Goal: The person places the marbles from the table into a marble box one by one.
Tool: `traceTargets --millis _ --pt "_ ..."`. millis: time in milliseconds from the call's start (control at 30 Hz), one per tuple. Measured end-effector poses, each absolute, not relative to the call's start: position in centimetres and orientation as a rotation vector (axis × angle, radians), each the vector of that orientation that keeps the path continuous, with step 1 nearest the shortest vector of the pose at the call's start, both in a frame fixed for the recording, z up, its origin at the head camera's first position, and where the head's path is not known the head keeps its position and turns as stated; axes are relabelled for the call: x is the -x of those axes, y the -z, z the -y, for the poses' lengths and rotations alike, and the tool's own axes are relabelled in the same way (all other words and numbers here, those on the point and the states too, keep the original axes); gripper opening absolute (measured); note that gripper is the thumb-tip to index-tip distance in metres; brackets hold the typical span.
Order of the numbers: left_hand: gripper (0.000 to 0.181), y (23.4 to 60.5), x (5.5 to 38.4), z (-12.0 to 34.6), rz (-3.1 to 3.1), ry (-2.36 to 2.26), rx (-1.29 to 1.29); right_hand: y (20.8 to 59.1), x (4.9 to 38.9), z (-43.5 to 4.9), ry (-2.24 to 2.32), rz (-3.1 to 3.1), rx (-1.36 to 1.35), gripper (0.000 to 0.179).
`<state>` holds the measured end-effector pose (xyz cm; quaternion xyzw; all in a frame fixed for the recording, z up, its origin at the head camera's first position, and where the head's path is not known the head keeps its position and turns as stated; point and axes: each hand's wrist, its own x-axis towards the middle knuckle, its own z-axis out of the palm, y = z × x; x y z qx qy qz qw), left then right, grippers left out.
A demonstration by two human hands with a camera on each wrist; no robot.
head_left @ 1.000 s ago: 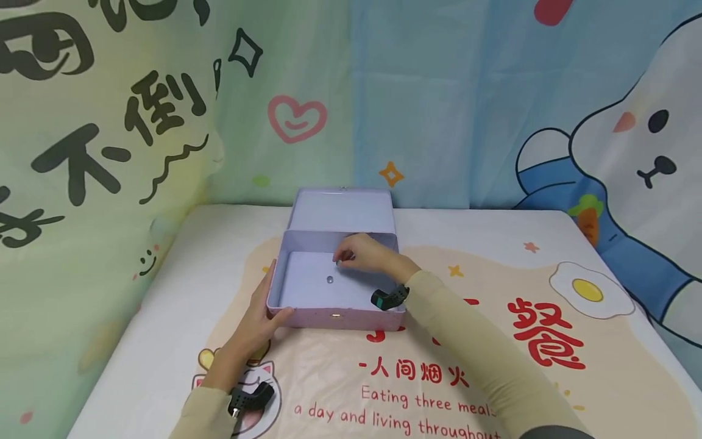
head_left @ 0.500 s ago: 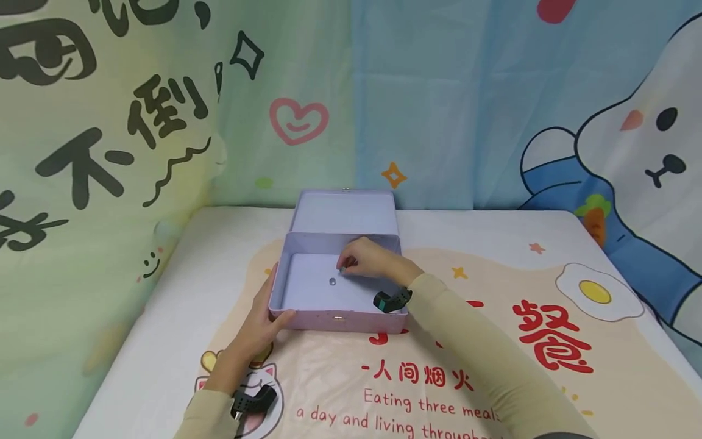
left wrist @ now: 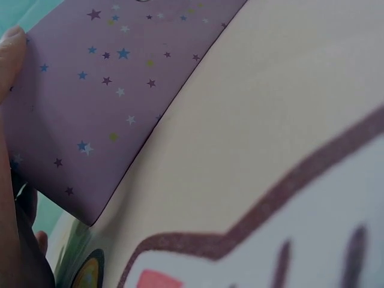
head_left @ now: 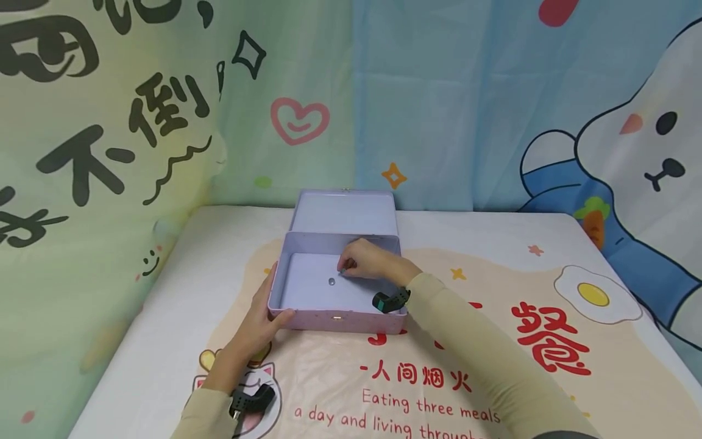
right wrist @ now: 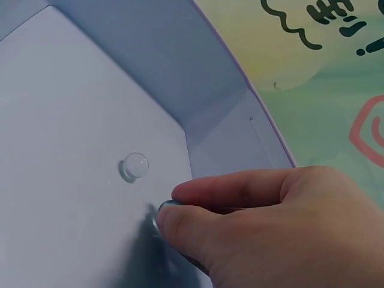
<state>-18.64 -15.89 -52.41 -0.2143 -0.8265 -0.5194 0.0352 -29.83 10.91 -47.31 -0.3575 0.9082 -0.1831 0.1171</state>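
A lilac tin box (head_left: 307, 320) sits in front of me with its lid (head_left: 342, 212) tipped back. My left hand (head_left: 260, 314) grips the box's front left corner, thumb on the front wall and fingers along the side. In the left wrist view the star-printed outer wall (left wrist: 108, 96) shows beside that thumb. Inside the box, my right hand (head_left: 364, 259) pinches a clear, glassy marble (right wrist: 162, 211) between thumb and forefinger, mostly covered by them, low over the floor. Close to those fingertips, a second clear marble (right wrist: 137, 165) lies on the box floor.
The box stands on a table covered with a printed cloth (head_left: 428, 341). Behind the table hangs a patterned curtain (head_left: 428, 110), close to the raised lid. A black strap (head_left: 252, 399) circles the left wrist, another strap (head_left: 391, 300) the right.
The right hand's fingertips have dropped slightly toward the box floor with the pinched marble. The left hand keeps its grip on the box. The head view has shifted a little.
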Motion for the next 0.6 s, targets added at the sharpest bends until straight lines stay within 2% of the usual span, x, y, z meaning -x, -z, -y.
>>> traceTargets --millis 600 --pt "0.096 52.28 18.61 15.86 2.527 1.602 0.668 47.37 29.75 -10.78 0.533 -2.649 1.026 0.011"
